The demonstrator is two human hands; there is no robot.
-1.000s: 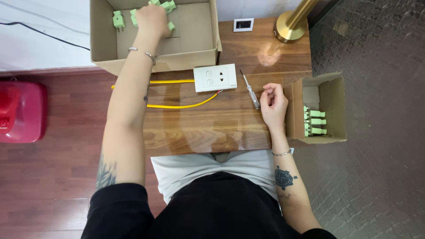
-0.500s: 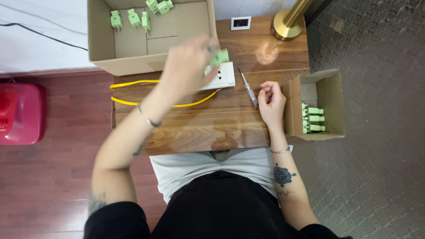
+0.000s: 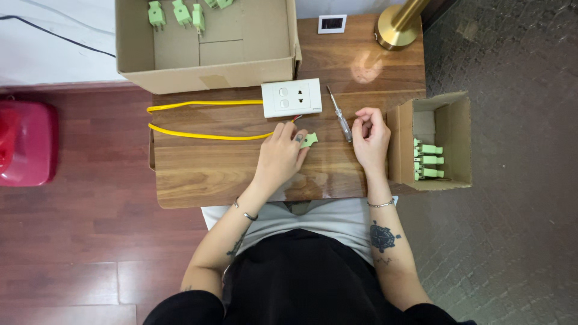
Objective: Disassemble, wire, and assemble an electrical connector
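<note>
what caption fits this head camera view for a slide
Left hand holds a green plug on the wooden table; right hand rests beside a screwdriver.

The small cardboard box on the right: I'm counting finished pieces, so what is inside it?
Inside the small cardboard box, three light green plugs lie stacked against its left wall, prongs pointing left. The rest of the floor looks bare, though the near wall hides a strip of it.

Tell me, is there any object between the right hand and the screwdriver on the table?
Nothing visible does. The right hand rests just right of the screwdriver, with only bare wooden table between them. The left hand holds a green plug further left.
</note>
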